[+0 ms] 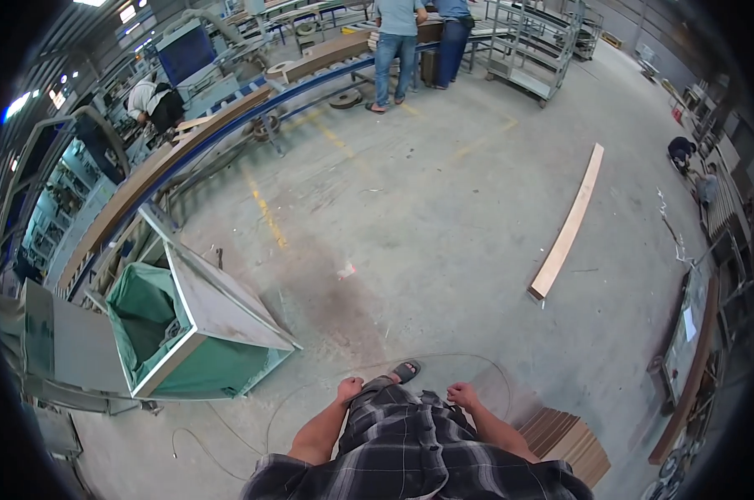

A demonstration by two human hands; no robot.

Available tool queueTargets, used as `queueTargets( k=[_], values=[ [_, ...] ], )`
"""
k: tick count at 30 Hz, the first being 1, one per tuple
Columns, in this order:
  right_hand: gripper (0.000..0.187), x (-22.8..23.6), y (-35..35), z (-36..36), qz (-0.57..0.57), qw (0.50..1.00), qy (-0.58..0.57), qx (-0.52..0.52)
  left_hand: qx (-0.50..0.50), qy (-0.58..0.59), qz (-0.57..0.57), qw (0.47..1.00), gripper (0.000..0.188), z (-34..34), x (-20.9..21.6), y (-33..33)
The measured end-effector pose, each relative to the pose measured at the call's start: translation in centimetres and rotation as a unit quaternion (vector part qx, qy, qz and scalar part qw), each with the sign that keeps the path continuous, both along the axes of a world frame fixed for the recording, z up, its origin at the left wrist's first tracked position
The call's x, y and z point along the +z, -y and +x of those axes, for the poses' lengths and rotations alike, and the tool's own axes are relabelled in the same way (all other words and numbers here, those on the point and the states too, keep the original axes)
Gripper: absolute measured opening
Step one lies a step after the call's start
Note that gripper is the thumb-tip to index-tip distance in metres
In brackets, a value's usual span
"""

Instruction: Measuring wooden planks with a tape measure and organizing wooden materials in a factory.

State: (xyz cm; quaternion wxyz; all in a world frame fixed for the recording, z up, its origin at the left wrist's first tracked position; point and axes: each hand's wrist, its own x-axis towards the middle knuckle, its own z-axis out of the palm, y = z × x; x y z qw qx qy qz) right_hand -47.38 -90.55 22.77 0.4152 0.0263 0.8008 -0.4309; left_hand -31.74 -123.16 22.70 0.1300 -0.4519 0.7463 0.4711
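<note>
My left hand [350, 388] hangs beside my hip with its fingers curled into a loose fist, and nothing shows in it. On the other side my right hand [460, 394] is curled the same way, also with nothing visible in it. Neither hand touches an object. Closest to my right forearm is a stack of brown boards [570, 440] on the floor. A long pale wooden plank [570, 227] lies on the concrete ahead to the right, out of reach of both hands.
At left stands a framed bin with green lining [214, 367]. A thin cable [269, 429] loops over the floor around my feet. Behind runs a roller conveyor [219, 117] carrying long boards, with several people working. A metal rack cart [527, 62] stands far right of it.
</note>
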Motion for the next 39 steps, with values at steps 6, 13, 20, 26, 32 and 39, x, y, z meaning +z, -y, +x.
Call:
queueTargets(
  k=[6, 13, 20, 26, 32, 39],
  values=[
    [0.018, -0.1, -0.2, 0.2, -0.014, 0.999, 0.019, -0.028, -0.006, -0.005, 0.008, 1.000, 0.037, -0.1, -0.1, 0.0],
    [0.017, -0.7, -0.5, -0.1, -0.014, 1.000, -0.002, -0.015, -0.073, 0.015, -0.009, 0.997, 0.034, -0.4, 0.3, 0.1],
    [0.017, -0.4, -0.3, 0.0, 0.018, 1.000, -0.011, -0.003, -0.027, 0.018, 0.004, 0.999, 0.036, -0.3, -0.1, 0.2],
    [0.017, -0.3, -0.1, -0.3, 0.028, 0.999, 0.021, -0.023, -0.024, -0.009, 0.016, 1.000, 0.038, -0.2, -0.2, 0.3],
    [0.017, -0.7, -0.4, -0.3, 0.010, 0.999, 0.018, -0.031, -0.050, -0.008, -0.005, 0.999, 0.038, -0.3, -0.1, 0.3],
    [0.018, -0.7, -0.2, -0.6, -0.020, 0.999, 0.028, -0.036, -0.062, -0.016, -0.002, 0.998, 0.037, -0.4, 0.4, 0.3]
  ],
)
